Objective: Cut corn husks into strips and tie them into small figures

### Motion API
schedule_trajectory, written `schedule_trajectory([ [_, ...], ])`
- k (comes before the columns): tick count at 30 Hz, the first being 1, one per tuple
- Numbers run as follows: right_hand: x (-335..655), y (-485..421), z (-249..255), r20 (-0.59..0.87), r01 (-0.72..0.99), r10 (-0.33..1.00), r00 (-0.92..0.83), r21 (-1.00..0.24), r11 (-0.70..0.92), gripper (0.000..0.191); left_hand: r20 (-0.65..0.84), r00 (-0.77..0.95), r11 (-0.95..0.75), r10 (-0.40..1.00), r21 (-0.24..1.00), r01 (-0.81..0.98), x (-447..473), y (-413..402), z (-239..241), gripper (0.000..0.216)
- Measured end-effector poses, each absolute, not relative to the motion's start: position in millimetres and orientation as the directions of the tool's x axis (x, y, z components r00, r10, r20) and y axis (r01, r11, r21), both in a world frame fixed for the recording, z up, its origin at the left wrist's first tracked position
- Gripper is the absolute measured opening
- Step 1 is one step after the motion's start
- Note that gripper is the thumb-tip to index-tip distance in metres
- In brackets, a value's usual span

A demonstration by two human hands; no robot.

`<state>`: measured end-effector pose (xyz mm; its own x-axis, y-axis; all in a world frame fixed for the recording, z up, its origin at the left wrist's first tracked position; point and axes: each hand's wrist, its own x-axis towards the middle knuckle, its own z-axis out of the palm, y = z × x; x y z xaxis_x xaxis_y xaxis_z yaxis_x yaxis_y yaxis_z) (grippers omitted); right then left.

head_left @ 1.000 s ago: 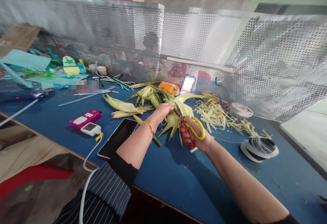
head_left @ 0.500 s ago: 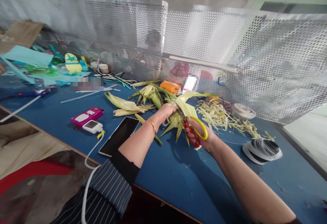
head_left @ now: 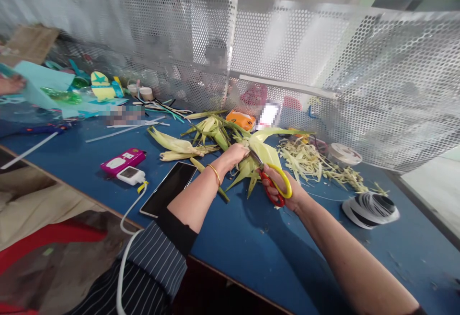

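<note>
My left hand (head_left: 235, 154) is closed around a bunch of green-yellow corn husk leaves (head_left: 264, 152) on the blue table (head_left: 244, 238). My right hand (head_left: 283, 192) grips scissors (head_left: 275, 185) with one red and one yellow handle loop. Their blades are closed into the husk just right of my left fingers. A gold bangle sits on my left wrist.
More husks (head_left: 179, 147) lie to the left, and shredded husk strips (head_left: 316, 164) to the right. A dark tablet (head_left: 168, 188), a pink device (head_left: 122, 160) and a white charger with cable (head_left: 131, 175) lie near the table's front edge. A tape roll (head_left: 370, 208) sits right. A perforated metal screen (head_left: 323, 65) stands behind.
The scissor handles have come closer together, closing the blades on the husk. The view has shifted slightly; another person's hand has appeared at the far left edge.
</note>
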<state>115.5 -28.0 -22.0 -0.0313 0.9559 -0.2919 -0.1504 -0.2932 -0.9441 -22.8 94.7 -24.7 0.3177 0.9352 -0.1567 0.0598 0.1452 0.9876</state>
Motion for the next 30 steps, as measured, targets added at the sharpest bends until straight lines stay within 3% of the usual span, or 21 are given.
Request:
schedule_trajectory([
  [17, 120, -23, -24, -0.287, -0.197, 0.956, -0.057, -0.936, -0.293, 0.034, -0.201, 0.312, 0.234, 0.929, 0.969, -0.074, -25, 103, -20, 0.019],
  [25, 115, -40, 0, -0.239, -0.303, 0.931, -0.276, -0.898, -0.320, 0.046, -0.180, 0.015, 0.179, 0.984, 0.959, -0.220, -42, 115, -14, 0.013],
  [30, 117, -65, 22, -0.135, -0.288, 0.959, -0.248, -0.935, -0.206, 0.056, -0.178, -0.053, 0.162, 0.983, 0.961, -0.225, -47, 119, -11, 0.014],
])
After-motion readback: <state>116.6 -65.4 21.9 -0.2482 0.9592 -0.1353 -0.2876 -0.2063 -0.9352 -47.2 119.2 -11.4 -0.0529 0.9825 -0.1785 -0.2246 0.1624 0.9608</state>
